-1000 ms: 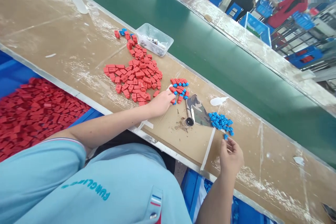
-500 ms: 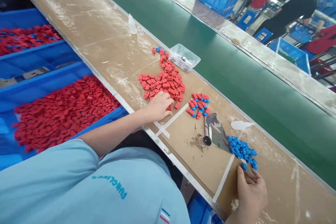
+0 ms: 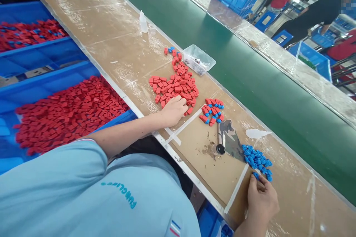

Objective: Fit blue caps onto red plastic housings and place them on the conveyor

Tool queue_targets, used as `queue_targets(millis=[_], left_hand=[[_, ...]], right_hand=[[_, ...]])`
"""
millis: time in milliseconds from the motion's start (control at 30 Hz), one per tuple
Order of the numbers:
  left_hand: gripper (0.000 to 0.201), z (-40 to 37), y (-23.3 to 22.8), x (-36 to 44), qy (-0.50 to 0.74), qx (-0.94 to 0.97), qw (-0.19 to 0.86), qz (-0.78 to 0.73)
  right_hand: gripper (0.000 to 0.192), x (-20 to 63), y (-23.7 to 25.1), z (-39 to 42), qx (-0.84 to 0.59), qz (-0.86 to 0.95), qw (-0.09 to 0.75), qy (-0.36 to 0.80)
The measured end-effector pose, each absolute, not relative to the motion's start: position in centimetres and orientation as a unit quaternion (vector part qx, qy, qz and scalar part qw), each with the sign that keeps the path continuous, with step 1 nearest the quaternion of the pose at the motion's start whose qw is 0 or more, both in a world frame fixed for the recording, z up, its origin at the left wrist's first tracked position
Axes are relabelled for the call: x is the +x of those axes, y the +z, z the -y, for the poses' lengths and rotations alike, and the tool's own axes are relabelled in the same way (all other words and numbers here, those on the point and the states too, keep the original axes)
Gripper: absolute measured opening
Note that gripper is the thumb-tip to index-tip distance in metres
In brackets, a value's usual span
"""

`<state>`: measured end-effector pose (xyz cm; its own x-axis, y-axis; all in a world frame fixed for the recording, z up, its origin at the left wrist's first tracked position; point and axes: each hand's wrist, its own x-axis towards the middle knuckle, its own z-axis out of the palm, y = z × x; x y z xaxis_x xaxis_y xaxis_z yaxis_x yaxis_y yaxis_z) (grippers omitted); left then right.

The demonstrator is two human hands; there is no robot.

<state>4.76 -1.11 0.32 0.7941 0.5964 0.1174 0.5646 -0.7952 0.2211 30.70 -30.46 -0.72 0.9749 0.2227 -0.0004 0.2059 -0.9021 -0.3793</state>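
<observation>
- Since a second ago our left hand [image 3: 175, 111] has left the small cluster of joined red-and-blue pieces [image 3: 211, 110] and now rests at the near edge of the red blocks [image 3: 175, 85], fingers curled down; we cannot tell whether it holds one.
- Our right hand [image 3: 261, 200] has dropped lower, fingertips pinched narrow at the nearest of the blue caps [image 3: 257, 160] on the table [image 3: 116, 44].
- Risk, as we judge it: these small, hard, smooth plastic pieces lie loose, so a sweeping wrist could scatter them onto the green belt [image 3: 250, 81].
- Rolled camouflage cloth [image 3: 226, 140] lies between the piles, soft and creased.
- Clear plastic tub [image 3: 198, 59] stands beyond the boxy, matte red blocks.
</observation>
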Motion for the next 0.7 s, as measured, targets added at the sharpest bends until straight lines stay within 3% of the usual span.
queue_targets(millis=[167,333,400,533,700], left_hand=[[0.011,1.5,-0.3,3.9,0.253,0.904,0.269,-0.217],[0.015,4.4,-1.0,3.5,0.315,0.762,0.547,-0.142],[0.019,5.6,-1.4,3.7,0.316,0.71,0.618,-0.121],[0.021,7.0,-1.9,4.3,0.287,0.68,0.667,-0.102],[0.023,7.2,-1.5,4.9,0.268,0.738,0.616,-0.061]], right_hand=[[0.027,31.3,-1.6,31.1,-0.971,0.069,0.227,0.011],[0.054,30.5,-1.5,31.7,-0.903,0.077,0.422,0.023],[0.063,29.6,-1.2,31.6,-0.878,0.119,0.462,0.027],[0.047,27.2,-0.3,30.8,-0.856,0.198,0.475,0.053],[0.036,24.5,0.8,28.9,-0.804,0.235,0.532,0.126]])
